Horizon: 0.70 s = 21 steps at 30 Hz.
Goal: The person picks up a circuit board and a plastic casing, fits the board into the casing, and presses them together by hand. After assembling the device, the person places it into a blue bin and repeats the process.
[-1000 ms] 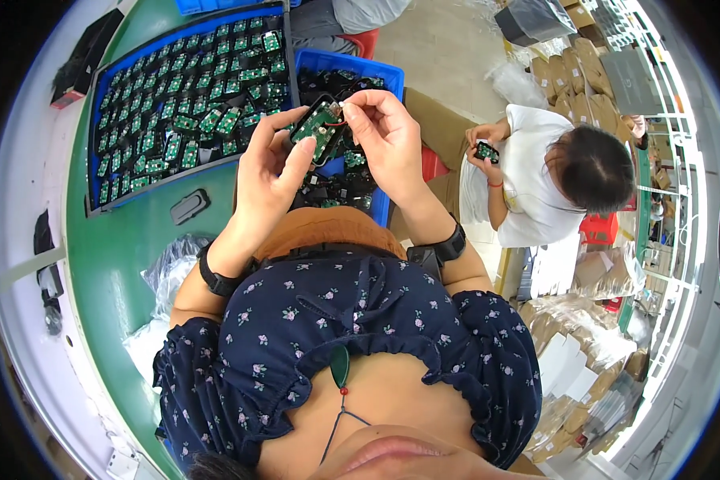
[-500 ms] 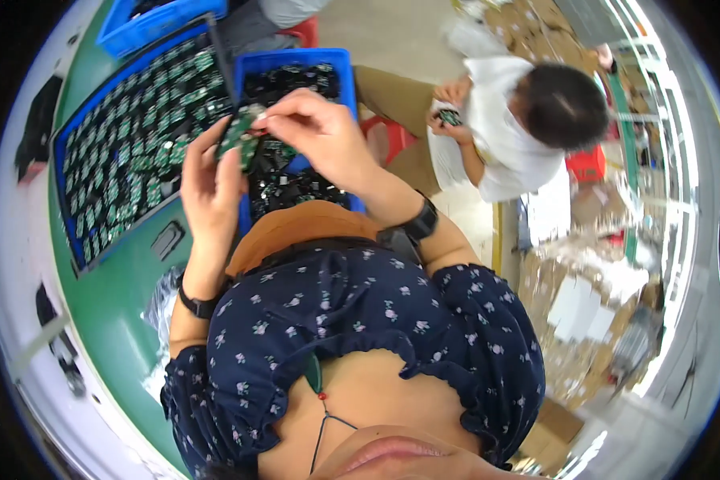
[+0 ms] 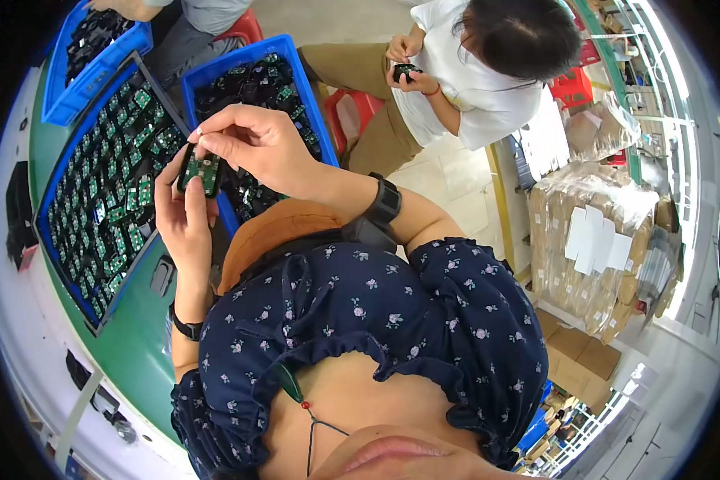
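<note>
Shifting leftward in view, the left hand [image 3: 182, 222] is grasping a circuit-board case [image 3: 202, 178], apparently steadying it while the right hand [image 3: 266, 150] is pinching a tiny pale piece [image 3: 199, 135].

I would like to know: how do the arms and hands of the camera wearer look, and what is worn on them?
The left hand and right hand wear no gloves. Each wrist has a black band: a left wristband and a right wristband. The short, gathered sleeves are dark navy with small pale flowers.
</note>
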{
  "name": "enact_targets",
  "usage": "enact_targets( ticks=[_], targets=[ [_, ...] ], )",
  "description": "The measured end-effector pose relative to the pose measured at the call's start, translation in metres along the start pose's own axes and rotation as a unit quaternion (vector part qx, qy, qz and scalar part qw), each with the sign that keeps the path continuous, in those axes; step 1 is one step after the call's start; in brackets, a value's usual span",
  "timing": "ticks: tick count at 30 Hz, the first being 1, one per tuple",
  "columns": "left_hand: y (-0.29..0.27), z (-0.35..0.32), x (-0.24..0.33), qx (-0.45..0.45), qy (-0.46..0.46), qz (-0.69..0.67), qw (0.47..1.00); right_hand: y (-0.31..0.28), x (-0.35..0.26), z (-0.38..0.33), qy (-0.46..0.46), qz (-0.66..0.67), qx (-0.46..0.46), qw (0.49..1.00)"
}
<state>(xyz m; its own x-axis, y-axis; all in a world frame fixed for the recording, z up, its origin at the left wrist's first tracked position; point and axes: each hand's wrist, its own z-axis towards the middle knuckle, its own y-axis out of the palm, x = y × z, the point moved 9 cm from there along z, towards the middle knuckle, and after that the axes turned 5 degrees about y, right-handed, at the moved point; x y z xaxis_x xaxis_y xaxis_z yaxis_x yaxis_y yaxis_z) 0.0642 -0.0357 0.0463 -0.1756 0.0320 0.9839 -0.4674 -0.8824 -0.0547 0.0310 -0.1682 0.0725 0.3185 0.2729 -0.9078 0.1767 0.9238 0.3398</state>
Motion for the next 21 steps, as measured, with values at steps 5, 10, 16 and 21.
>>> enact_targets(
  ticks=[5, 10, 16, 21],
  targets=[
    [0.005, 0.004, -0.001, -0.011, -0.01, 0.008, 1.0, -0.01, 0.02, 0.002, 0.078, 0.012, 0.034, 0.996],
    [0.003, 0.006, 0.004, -0.006, -0.006, 0.016, 1.0, -0.007, 0.022, 0.005, 0.051, -0.057, 0.018, 0.997],
    [0.004, 0.009, -0.003, 0.003, -0.062, -0.038, 0.997, -0.005, -0.005, 0.007, -0.013, -0.171, -0.056, 0.983],
    [-0.004, 0.003, -0.004, 0.015, -0.07, -0.073, 0.995, 0.006, -0.011, 0.007, -0.002, -0.244, -0.145, 0.959]
  ],
)
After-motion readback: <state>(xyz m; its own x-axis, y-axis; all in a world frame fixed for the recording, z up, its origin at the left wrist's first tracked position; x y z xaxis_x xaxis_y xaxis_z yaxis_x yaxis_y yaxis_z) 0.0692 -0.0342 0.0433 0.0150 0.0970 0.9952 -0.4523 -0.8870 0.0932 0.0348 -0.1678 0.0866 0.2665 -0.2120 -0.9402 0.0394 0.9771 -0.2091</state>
